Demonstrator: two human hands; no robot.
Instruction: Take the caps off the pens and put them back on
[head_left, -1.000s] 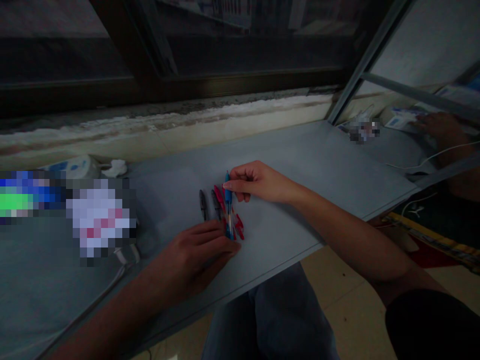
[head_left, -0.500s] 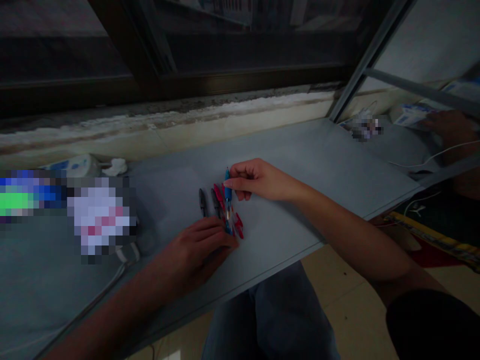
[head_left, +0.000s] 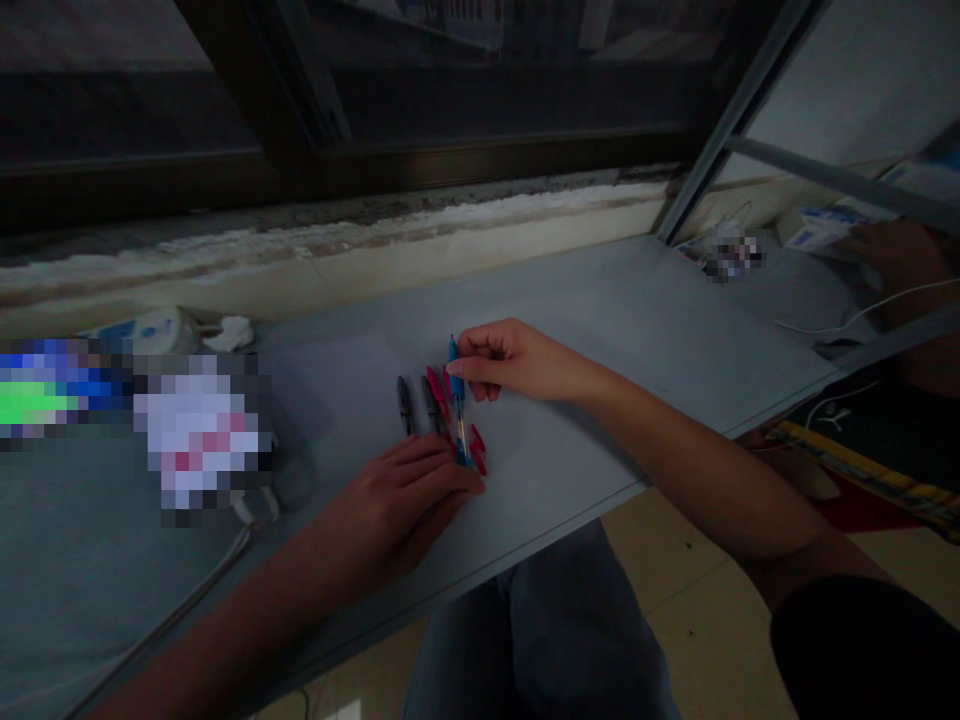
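Note:
A blue pen (head_left: 457, 376) stands tip-away from me, its grip end pinched between the thumb and fingers of my right hand (head_left: 504, 358). Its clear barrel runs down toward my left hand (head_left: 411, 486), which lies over the near ends of the pens with its fingers stretched out. Beside the blue pen lie two dark pens, one at the left (head_left: 404, 400) and another dark pen (head_left: 430, 398) closer in. A red pen (head_left: 438, 388) is next to them, and a red pen end (head_left: 478, 450) shows right of the blue barrel. My left fingertips hide the pens' near ends.
The grey tabletop (head_left: 585, 320) runs along a wall below a dark window. At the left are a white roll (head_left: 163, 335), a blurred-out pack (head_left: 202, 430) and a cable (head_left: 202, 585). Beyond a metal frame (head_left: 739, 130) at right, another person's hand (head_left: 892, 255) touches a box.
My left hand has shifted slightly to the right, and the near end of the blue pen has swung a little right with it. My right hand has barely moved.

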